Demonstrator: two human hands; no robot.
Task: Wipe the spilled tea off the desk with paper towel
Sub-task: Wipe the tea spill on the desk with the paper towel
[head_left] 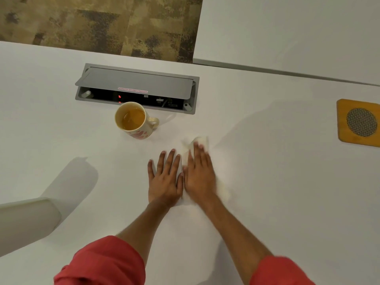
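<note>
A white paper towel (198,143) lies on the white desk (277,182) and pokes out above and to the right of my right hand (199,173), which presses flat on it and looks blurred. My left hand (164,177) rests flat on the bare desk just left of it, fingers spread, holding nothing. A cream mug with red hearts (133,120) stands upright behind the hands, with amber tea in it. No spilled tea shows on the desk; the spot under the towel is hidden.
A grey power and charger box (137,83) with its lid open sits in the desk behind the mug. A wooden coaster with a metal mesh centre (358,122) lies at the right edge. A white paper towel roll (26,221) lies at the left.
</note>
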